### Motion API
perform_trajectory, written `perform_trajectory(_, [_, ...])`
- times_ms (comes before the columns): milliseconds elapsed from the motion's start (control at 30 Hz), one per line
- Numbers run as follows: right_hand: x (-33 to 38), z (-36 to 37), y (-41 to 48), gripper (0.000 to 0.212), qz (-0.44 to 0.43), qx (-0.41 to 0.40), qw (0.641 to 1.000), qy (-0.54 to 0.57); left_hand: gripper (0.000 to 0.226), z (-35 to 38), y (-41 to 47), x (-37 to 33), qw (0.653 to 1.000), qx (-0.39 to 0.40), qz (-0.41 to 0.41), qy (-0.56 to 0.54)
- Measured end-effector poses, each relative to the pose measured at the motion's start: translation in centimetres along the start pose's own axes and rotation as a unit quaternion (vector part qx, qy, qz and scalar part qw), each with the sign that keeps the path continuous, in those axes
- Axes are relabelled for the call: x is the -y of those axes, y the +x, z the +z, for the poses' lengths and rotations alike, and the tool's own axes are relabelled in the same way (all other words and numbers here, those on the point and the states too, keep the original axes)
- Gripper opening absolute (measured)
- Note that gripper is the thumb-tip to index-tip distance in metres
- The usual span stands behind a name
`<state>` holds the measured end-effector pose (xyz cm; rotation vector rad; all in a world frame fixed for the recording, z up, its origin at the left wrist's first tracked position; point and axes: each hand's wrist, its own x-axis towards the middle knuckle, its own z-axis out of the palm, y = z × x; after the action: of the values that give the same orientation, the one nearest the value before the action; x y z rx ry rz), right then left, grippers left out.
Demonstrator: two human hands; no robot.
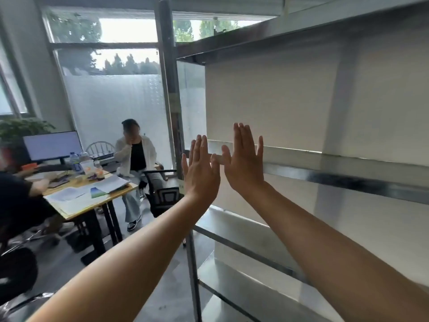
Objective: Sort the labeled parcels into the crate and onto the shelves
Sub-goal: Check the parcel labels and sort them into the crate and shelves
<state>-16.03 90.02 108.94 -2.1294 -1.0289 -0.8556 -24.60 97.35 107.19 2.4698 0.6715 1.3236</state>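
Note:
Both my arms reach forward at chest height in front of a metal shelving unit. My left hand is held flat and upright, fingers together and straight, with nothing in it. My right hand stands the same way just to its right, empty, thumbs nearly touching. The shelf boards I can see, at mid height and lower, carry nothing. No parcel and no crate is in view.
The rack's front post rises just left of my hands. Further left stands a wooden desk with papers, a monitor and bottles. One person sits behind it, another at its left edge. A black office chair stands near the rack.

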Motion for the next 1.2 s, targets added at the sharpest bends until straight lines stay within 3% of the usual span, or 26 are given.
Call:
perform_trajectory(300, [-3.1,-7.7,-4.6,0.062,0.068,-0.05,0.991,-0.101,0.058,0.8,-3.4,-5.7,0.988,0.051,0.118,-0.081])
perform_trajectory(500, [-8.7,-16.9,-10.1,0.061,0.13,-0.048,0.967,-0.216,0.064,1.9,-8.0,-15.2,0.965,0.086,0.188,-0.16])
perform_trajectory(867, [-22.2,-40.1,-27.8,0.065,0.295,-0.071,0.882,-0.362,0.063,4.2,-22.8,-40.6,0.914,0.168,0.278,-0.241])
perform_trajectory(1200, [-30.3,-62.3,-51.2,0.067,0.462,-0.076,0.755,-0.459,0.063,3.5,-45.1,-64.2,0.805,0.274,0.391,-0.353])
